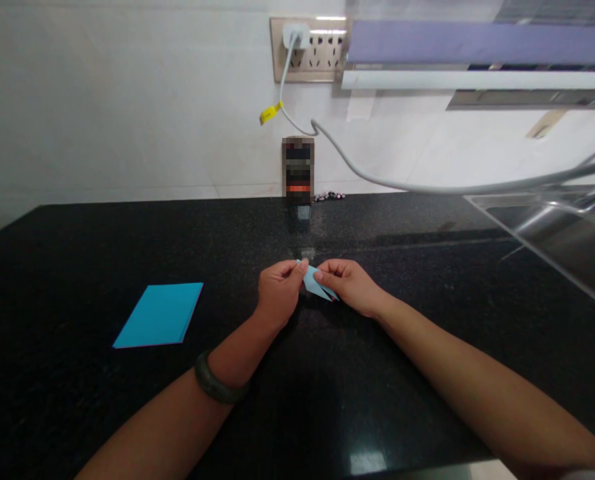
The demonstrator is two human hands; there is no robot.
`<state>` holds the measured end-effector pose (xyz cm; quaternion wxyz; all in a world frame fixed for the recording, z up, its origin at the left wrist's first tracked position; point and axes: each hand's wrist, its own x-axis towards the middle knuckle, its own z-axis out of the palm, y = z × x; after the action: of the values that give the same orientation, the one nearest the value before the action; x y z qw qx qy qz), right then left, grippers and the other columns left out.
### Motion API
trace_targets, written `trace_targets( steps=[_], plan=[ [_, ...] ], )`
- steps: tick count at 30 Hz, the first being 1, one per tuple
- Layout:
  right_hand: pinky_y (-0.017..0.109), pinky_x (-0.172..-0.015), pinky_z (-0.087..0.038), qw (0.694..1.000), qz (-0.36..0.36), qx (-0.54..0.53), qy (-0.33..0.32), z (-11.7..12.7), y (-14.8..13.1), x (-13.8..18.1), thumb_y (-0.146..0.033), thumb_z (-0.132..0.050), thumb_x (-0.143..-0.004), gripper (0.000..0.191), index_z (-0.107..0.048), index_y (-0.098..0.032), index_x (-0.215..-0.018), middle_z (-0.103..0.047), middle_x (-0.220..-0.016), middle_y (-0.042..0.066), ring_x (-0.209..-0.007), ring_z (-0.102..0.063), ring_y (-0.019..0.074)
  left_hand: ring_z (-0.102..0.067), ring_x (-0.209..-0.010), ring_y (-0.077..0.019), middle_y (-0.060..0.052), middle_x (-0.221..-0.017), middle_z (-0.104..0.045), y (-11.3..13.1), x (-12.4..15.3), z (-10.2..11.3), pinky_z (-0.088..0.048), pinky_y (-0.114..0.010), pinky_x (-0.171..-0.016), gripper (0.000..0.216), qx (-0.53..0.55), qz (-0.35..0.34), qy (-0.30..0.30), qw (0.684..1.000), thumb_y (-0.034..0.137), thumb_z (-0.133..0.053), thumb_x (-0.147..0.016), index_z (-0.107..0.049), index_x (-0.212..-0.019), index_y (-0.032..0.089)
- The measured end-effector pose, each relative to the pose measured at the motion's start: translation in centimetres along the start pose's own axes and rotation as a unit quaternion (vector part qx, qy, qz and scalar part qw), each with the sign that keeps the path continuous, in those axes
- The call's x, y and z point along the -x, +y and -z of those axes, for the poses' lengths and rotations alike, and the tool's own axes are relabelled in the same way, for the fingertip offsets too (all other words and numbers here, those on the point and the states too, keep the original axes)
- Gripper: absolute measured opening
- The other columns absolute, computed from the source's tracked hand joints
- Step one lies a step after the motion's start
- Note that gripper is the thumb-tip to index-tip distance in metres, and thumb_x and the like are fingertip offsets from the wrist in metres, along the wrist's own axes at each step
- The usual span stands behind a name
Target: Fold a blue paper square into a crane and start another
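Note:
Between my two hands is a small piece of folded light-blue paper, held just above the black countertop. Its lower end splits into two narrow points. My left hand pinches its upper left edge between thumb and fingers, and a dark bangle circles that wrist. On the other side, my right hand grips the paper's right edge with thumb on top; its fingers underneath are partly hidden. A stack of blue square paper lies flat on the counter, left of my hands.
Against the wall leans a phone, its screen blurred, with a beaded strap beside it. A grey cable runs from the wall socket rightward. A metal sink is set into the black countertop at right.

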<state>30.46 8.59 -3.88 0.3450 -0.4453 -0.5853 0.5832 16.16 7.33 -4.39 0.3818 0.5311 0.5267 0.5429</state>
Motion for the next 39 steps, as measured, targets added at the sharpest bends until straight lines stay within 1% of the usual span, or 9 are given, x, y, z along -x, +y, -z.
trace_targets(
  steps=[4, 7, 12, 16, 20, 24, 31, 35, 39],
  plan=[
    [0.020, -0.041, -0.027, 0.998, -0.027, -0.059, -0.009, 0.0, 0.0, -0.1, -0.042, -0.066, -0.065, 0.030, -0.056, -0.014, -0.064, -0.047, -0.049, -0.006, -0.042, -0.036, 0.0054, -0.039, -0.045, -0.0081, 0.004, -0.044, -0.045, -0.1, -0.1, -0.1, -0.029, -0.022, -0.045, 0.030, 0.026, 0.008, 0.005, 1.000, 0.036, -0.059, -0.074, -0.058, -0.051, 0.016],
    [0.020, -0.041, -0.027, 0.996, -0.029, -0.087, -0.018, 0.2, 0.0, -0.2, -0.041, -0.068, -0.063, 0.030, -0.055, -0.014, -0.062, -0.047, -0.047, -0.006, -0.041, -0.037, 0.0052, -0.039, -0.044, -0.0079, 0.004, -0.044, -0.044, -0.2, -0.2, -0.1, -0.029, -0.022, -0.045, 0.030, 0.042, 0.016, 0.008, 0.999, 0.035, -0.060, -0.074, -0.058, -0.051, 0.016],
    [0.020, -0.041, -0.026, 0.994, -0.011, -0.105, -0.027, 0.2, 0.1, -0.2, -0.041, -0.070, -0.063, 0.031, -0.054, -0.014, -0.060, -0.047, -0.045, -0.007, -0.041, -0.037, 0.0043, -0.038, -0.043, -0.0071, 0.005, -0.043, -0.044, -0.3, -0.2, -0.3, -0.028, -0.021, -0.043, 0.031, 0.083, 0.037, 0.008, 0.996, 0.036, -0.061, -0.072, -0.055, -0.049, 0.015],
    [0.019, -0.039, -0.028, 0.991, -0.026, -0.117, -0.054, 0.3, 0.2, -0.2, -0.043, -0.069, -0.064, 0.033, -0.054, -0.014, -0.060, -0.045, -0.043, -0.007, -0.039, -0.035, 0.0043, -0.039, -0.043, -0.0067, 0.005, -0.044, -0.046, -0.4, -0.2, -0.4, -0.030, -0.020, -0.043, 0.029, 0.121, 0.064, 0.009, 0.991, 0.035, -0.063, -0.070, -0.057, -0.051, 0.015],
    [0.019, -0.038, -0.031, 0.989, -0.052, -0.120, -0.072, 0.4, 0.2, -0.1, -0.040, -0.068, -0.066, 0.030, -0.054, -0.014, -0.061, -0.045, -0.042, -0.008, -0.038, -0.036, 0.0042, -0.040, -0.043, -0.0067, 0.005, -0.045, -0.047, -0.5, -0.3, -0.4, -0.031, -0.020, -0.043, 0.028, 0.129, 0.071, -0.001, 0.989, 0.036, -0.064, -0.069, -0.058, -0.052, 0.015],
    [0.017, -0.037, -0.031, 0.988, -0.059, -0.121, -0.076, 0.6, 0.0, -0.1, -0.035, -0.066, -0.067, 0.026, -0.053, -0.014, -0.058, -0.045, -0.041, -0.008, -0.037, -0.037, 0.0037, -0.040, -0.042, -0.0067, 0.005, -0.043, -0.046, -0.6, -0.2, -0.5, -0.030, -0.020, -0.043, 0.030, 0.116, 0.068, -0.005, 0.991, 0.037, -0.063, -0.070, -0.057, -0.050, 0.015],
    [0.015, -0.035, -0.037, 0.987, -0.100, -0.110, -0.062, 0.9, -0.2, -0.3, -0.024, -0.067, -0.062, 0.016, -0.056, -0.014, -0.055, -0.051, -0.043, -0.006, -0.036, -0.042, 0.0037, -0.039, -0.042, -0.0069, 0.005, -0.043, -0.045, -0.5, 0.0, -0.5, -0.029, -0.021, -0.043, 0.029, 0.108, 0.057, 0.002, 0.992, 0.036, -0.063, -0.070, -0.058, -0.051, 0.015],
    [0.014, -0.035, -0.039, 0.984, -0.117, -0.111, -0.081, 1.4, 0.1, -0.4, -0.022, -0.066, -0.063, 0.014, -0.057, -0.013, -0.057, -0.053, -0.046, -0.005, -0.037, -0.045, 0.0039, -0.039, -0.042, -0.0067, 0.005, -0.043, -0.046, -0.4, -0.1, -0.4, -0.029, -0.020, -0.042, 0.028, 0.108, 0.057, 0.007, 0.993, 0.035, -0.063, -0.070, -0.058, -0.051, 0.015],
    [0.012, -0.034, -0.039, 0.985, -0.125, -0.085, -0.090, 1.8, 0.2, -0.2, -0.022, -0.065, -0.064, 0.012, -0.058, -0.013, -0.059, -0.053, -0.048, -0.005, -0.038, -0.044, 0.0030, -0.038, -0.042, -0.0064, 0.005, -0.042, -0.045, -0.5, -0.3, -0.3, -0.029, -0.020, -0.043, 0.030, 0.109, 0.047, 0.018, 0.993, 0.033, -0.062, -0.072, -0.056, -0.050, 0.015]
  ],
)
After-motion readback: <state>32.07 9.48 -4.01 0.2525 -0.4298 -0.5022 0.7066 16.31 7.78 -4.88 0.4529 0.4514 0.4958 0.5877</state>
